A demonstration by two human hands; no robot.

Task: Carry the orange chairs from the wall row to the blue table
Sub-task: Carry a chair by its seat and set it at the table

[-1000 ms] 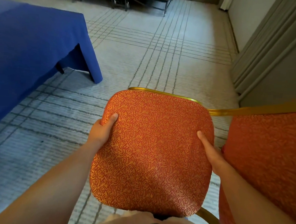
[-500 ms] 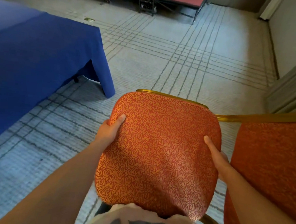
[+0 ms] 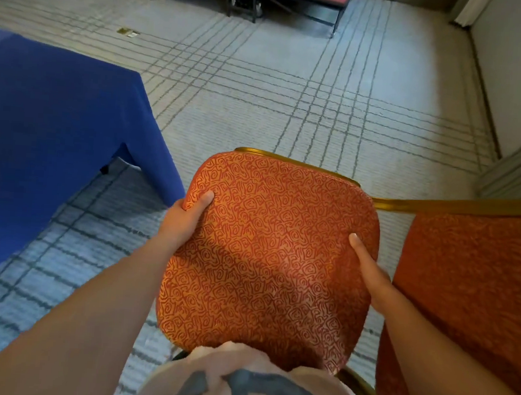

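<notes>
Between the person's forearms, the orange chair (image 3: 267, 253) shows a padded face of orange cloth covered in red squiggles, with a gold metal frame along its far edge. The left hand (image 3: 183, 219) grips its left edge, thumb on the cloth; the right hand (image 3: 373, 279) grips the right edge likewise. The blue table (image 3: 58, 121) stands nearby on the left, and a second orange chair (image 3: 468, 289) is just beside on the right.

Orange chair (image 3: 267, 253): swirl-patterned cushion, gold frame, centre near, gripped at both side edges by left hand (image 3: 183, 222) and right hand (image 3: 371, 276). Second orange chair (image 3: 468, 289): same fabric, right edge. Blue table (image 3: 57, 127): cloth-draped, left, corner near held chair.
</notes>
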